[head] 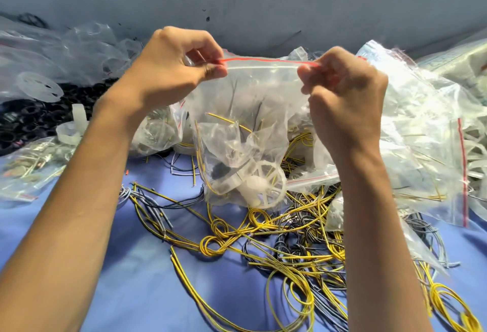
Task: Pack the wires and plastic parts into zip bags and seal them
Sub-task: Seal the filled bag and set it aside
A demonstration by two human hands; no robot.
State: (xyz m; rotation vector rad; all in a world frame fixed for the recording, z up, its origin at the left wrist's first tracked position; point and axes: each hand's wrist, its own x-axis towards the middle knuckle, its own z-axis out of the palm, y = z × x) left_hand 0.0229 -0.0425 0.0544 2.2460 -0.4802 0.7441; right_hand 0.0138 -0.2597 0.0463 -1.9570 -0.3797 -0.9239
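At the far left a heap of clear plastic bags holding white plastic rings (37,86) lies beside a pile of small black parts (23,123); below them a filled clear bag (29,170), its contents too blurred to name, rests on the blue cloth (118,279).

The left hand (168,68) pinches the left end of the red zip strip between thumb and forefinger, the other fingers curled in; from that pinch hangs the clear zip bag with the red-edged mouth (245,110), held up above the cloth between the two hands, its top pulled taut. Inside it sit thin yellow wires, a dark piece and a white spoked plastic wheel (266,186) at the bottom; whether the strip is already pressed closed along its length cannot be told.

The right hand (345,99) grips the strip's right end, fingers curled tight on the plastic; beyond it a stack of large clear zip bags with red strips (427,147) lies packed with pale parts and wires.

As a judgement, the job is partway through; this bag looks loaded and at the sealing step, several bags seem done, yet a tangle of loose yellow and grey wires (276,242) lies on the cloth from the middle to the right, unpacked.
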